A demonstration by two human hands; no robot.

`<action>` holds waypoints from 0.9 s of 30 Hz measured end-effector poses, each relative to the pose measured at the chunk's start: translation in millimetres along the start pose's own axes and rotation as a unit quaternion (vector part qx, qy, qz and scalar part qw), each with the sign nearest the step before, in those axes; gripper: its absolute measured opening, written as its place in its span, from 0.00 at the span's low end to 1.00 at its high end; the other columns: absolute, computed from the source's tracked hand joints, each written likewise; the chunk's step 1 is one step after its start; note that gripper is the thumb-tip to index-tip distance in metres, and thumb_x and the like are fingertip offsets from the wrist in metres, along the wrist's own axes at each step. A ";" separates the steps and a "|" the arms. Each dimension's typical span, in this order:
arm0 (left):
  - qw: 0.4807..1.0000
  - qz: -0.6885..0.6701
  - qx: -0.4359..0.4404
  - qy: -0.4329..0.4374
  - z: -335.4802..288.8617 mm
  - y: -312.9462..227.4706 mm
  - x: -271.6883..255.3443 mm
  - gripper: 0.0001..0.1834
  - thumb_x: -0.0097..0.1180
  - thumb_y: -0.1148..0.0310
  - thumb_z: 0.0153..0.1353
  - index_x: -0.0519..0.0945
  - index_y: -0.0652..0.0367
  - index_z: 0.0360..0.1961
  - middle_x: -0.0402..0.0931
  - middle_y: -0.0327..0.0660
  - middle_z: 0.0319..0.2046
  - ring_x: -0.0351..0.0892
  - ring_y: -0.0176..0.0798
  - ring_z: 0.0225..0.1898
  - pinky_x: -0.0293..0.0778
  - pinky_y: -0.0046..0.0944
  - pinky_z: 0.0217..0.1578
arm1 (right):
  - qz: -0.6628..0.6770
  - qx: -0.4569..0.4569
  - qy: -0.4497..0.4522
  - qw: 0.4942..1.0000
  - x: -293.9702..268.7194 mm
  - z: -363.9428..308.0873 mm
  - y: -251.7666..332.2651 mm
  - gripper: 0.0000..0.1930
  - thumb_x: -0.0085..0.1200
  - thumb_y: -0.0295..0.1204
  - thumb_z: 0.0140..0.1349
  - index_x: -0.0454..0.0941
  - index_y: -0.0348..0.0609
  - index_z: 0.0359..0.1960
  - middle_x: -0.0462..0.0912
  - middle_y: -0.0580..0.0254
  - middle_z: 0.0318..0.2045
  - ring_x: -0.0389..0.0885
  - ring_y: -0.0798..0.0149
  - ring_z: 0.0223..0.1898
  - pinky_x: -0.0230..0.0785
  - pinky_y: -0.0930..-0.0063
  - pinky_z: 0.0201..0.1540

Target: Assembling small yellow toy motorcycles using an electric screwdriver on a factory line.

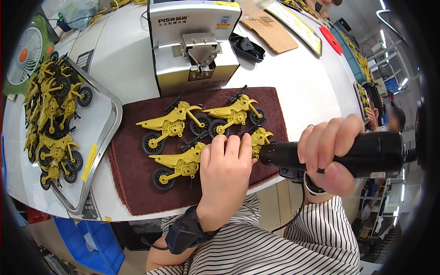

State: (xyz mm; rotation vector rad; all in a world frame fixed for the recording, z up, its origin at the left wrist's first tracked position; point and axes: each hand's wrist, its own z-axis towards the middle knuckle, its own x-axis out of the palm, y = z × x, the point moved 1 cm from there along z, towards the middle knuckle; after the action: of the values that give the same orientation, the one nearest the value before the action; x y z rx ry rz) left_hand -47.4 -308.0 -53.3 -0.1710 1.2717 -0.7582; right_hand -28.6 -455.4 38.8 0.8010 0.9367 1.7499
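Four-part rows aside, several yellow toy motorcycles with black wheels lie on a dark red mat [137, 192]. Two in the back row are fully in sight, a left toy motorcycle [172, 123] and a right toy motorcycle [234, 112]. My left hand [225, 176] lies over the front row, its fingers curled onto the front right toy motorcycle [261, 136] and hiding much of it. Beside that hand is the front left toy motorcycle [181, 162]. My right hand [331, 153] grips a black electric screwdriver [376, 153], held nearly level, its tip against or close to the front right motorcycle.
Behind the mat stands a screw-feeding machine [195, 50]. At left, a metal tray [118, 110] carries a pile of toy motorcycles [52, 107]; a green fan [25, 55] is beyond. Cardboard [270, 34], a black dish [247, 48] and a red ring [331, 40] lie at the back right.
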 end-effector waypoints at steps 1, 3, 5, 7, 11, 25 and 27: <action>1.000 -0.001 0.000 -0.001 0.4 -0.1 -0.1 0.27 0.68 0.66 0.43 0.80 0.56 0.48 0.73 0.36 0.38 0.68 0.42 0.46 0.64 0.43 0.45 | -0.005 -0.004 0.006 1.000 1.1 0.3 0.0 0.15 0.58 0.22 0.50 0.63 0.45 0.34 0.72 0.65 0.23 0.72 0.68 0.18 0.67 0.72 0.28; 1.000 0.012 -0.008 0.002 0.3 4.2 -0.8 0.26 0.68 0.65 0.43 0.80 0.56 0.48 0.72 0.36 0.37 0.68 0.42 0.45 0.64 0.43 0.44 | 0.000 0.018 0.018 1.000 4.8 9.1 -3.6 0.15 0.58 0.22 0.50 0.63 0.45 0.35 0.72 0.65 0.23 0.72 0.68 0.18 0.68 0.72 0.28; 1.000 0.014 -0.008 0.000 -0.2 6.9 -0.1 0.26 0.68 0.64 0.44 0.80 0.56 0.48 0.72 0.36 0.37 0.68 0.41 0.45 0.63 0.43 0.43 | 0.016 0.049 0.041 0.998 3.6 27.4 6.8 0.17 0.61 0.23 0.48 0.64 0.45 0.35 0.72 0.65 0.23 0.73 0.68 0.20 0.68 0.71 0.29; 1.000 0.011 0.000 0.000 0.8 0.8 -0.8 0.26 0.68 0.63 0.45 0.80 0.56 0.48 0.72 0.36 0.37 0.68 0.41 0.45 0.63 0.42 0.43 | 0.062 -0.026 0.068 0.995 -17.9 45.5 44.6 0.14 0.55 0.22 0.47 0.63 0.44 0.33 0.69 0.67 0.26 0.71 0.71 0.18 0.65 0.74 0.27; 1.000 0.023 0.013 -0.004 1.3 -2.3 1.3 0.26 0.67 0.60 0.46 0.80 0.55 0.48 0.71 0.36 0.36 0.67 0.41 0.45 0.63 0.42 0.43 | 0.093 -0.110 0.006 0.990 -19.8 87.4 80.7 0.09 0.52 0.29 0.47 0.67 0.41 0.27 0.67 0.66 0.26 0.65 0.70 0.21 0.57 0.78 0.36; 0.999 0.027 0.012 -0.024 -1.6 2.6 2.8 0.28 0.68 0.59 0.44 0.80 0.55 0.48 0.71 0.36 0.36 0.69 0.41 0.44 0.65 0.42 0.43 | 0.075 -0.085 -0.025 0.993 52.3 158.0 -33.0 0.07 0.53 0.22 0.49 0.71 0.36 0.31 0.73 0.60 0.21 0.74 0.65 0.21 0.67 0.74 0.27; 0.999 0.025 0.015 -0.024 -1.5 2.2 2.7 0.28 0.68 0.59 0.44 0.79 0.56 0.48 0.72 0.36 0.36 0.69 0.41 0.44 0.65 0.42 0.43 | 0.060 -0.086 -0.024 0.994 53.3 156.2 -33.5 0.07 0.53 0.22 0.50 0.72 0.36 0.31 0.73 0.60 0.21 0.74 0.65 0.21 0.67 0.74 0.26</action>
State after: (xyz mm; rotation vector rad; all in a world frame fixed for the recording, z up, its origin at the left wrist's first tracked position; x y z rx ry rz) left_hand -47.5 -307.6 -57.0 -0.1315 1.2131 -0.7264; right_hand 99.9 -360.4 91.7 0.7973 0.7077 1.8783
